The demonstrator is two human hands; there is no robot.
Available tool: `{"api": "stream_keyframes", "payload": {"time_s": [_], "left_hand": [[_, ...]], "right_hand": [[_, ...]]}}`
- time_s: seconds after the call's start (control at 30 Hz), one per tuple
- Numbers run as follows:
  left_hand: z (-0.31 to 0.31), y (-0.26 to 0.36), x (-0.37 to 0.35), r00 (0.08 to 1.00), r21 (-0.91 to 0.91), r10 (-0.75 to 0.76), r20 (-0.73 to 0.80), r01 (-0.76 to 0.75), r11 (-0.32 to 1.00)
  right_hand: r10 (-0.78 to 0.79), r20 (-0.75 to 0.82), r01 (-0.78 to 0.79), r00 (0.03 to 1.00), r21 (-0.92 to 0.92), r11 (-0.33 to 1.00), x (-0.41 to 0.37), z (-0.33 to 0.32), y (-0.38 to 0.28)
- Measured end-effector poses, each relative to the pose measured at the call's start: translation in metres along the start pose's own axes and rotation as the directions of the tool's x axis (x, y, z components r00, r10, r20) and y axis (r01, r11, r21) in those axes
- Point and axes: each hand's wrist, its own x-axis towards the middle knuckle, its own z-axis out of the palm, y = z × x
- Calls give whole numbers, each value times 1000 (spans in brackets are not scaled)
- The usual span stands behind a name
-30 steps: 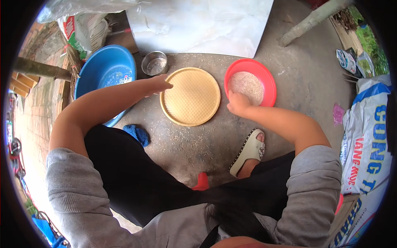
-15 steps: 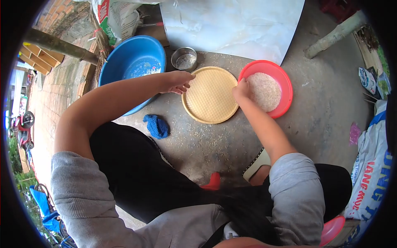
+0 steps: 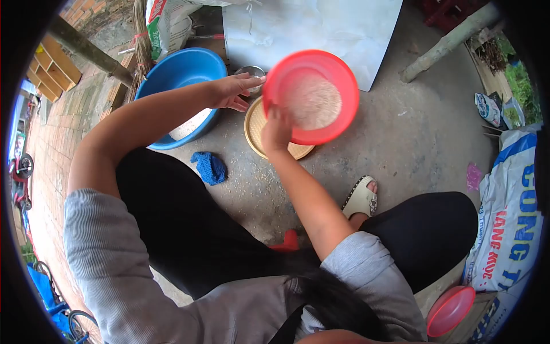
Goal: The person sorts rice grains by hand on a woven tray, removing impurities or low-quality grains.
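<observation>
My right hand (image 3: 277,131) grips the near-left rim of a pink plastic basin (image 3: 346,74), which holds pale rice grains (image 3: 319,103). The basin is raised and slightly blurred, over the right part of a round woven bamboo tray (image 3: 254,127) on the floor. With fingers apart, my left hand (image 3: 234,92) hovers to the left of the basin, its fingertips close to the rim. A metal bowl (image 3: 256,72) sits partly hidden behind that hand. Beneath my left forearm stands a blue tub (image 3: 213,61) with whitish grains in it.
A blue mesh cloth (image 3: 209,168) lies on the concrete floor among scattered grains. A pale sheet (image 3: 321,28) leans at the back. Printed sacks (image 3: 507,212) and another pink basin (image 3: 451,311) are at the right. A wooden post (image 3: 447,43) slants at the back right.
My right hand has lifted the pink basin off the floor and carried it left over the bamboo tray. My left hand has moved slightly up and left, away from the tray's edge.
</observation>
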Motion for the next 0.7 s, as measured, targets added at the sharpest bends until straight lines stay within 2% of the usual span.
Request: {"api": "stream_keyframes", "payload": {"time_s": [0.03,0.07,0.1,0.13,0.2,0.23,0.27,0.3,0.33,0.37,0.43,0.47,0.5,0.53,0.57,0.63,0.7], "left_hand": [[-8,-5,2,1000,0,5,-4,-5,1000],[-21,-10,-3,995,-31,36,89,-33,999],[-29,-12,-5,981,-63,66,184,-55,996],[-34,-16,-8,994,-99,54,92,-45,994],[-48,-26,-6,999,-85,26,24,-24,996],[-53,-32,-3,999,-72,-4,-40,1,997],[-56,-39,2,999,-76,-5,-47,1,997],[-53,-42,3,986,-84,-27,-167,13,996],[-50,-43,1,957,-94,-51,-284,25,995],[-48,-45,-2,956,-100,-57,-287,29,995],[-45,-41,-11,936,-57,44,-350,-68,996],[-47,-41,-9,935,-63,40,-352,-66,996],[-52,-43,-4,896,60,122,-427,-106,993],[-54,-42,-1,849,189,208,-486,-130,973],[-56,-42,2,851,191,202,-485,-122,974],[-55,-33,-1,807,489,344,-479,-79,869],[-46,-32,1,810,501,338,-479,-64,863]], "right_hand": [[-48,82,44,996,44,998,-5,-1,-14],[-247,5,246,969,4,969,-12,-2,-33],[-250,0,250,968,7,968,-14,-5,-41],[-272,53,268,961,69,961,-14,-6,-48],[-313,173,273,934,221,936,-15,-7,-53],[-320,174,279,931,224,934,-14,-6,-50],[-411,138,377,901,218,900,-12,-5,-46],[-499,102,472,861,209,857,-9,-6,-41],[-505,104,476,857,214,853,-6,-12,-37],[-472,96,451,877,179,874,-4,-19,-31],[-440,92,424,894,147,893,-4,-22,-13],[-364,80,354,928,115,928,-4,-18,-2],[-285,65,279,956,84,957,-2,-14,9],[-283,69,277,957,89,957,-1,-13,19],[-296,73,284,952,140,948,1,-11,28],[-304,77,285,950,194,939,6,-3,34],[-295,44,251,954,418,873,19,5,37]]}}
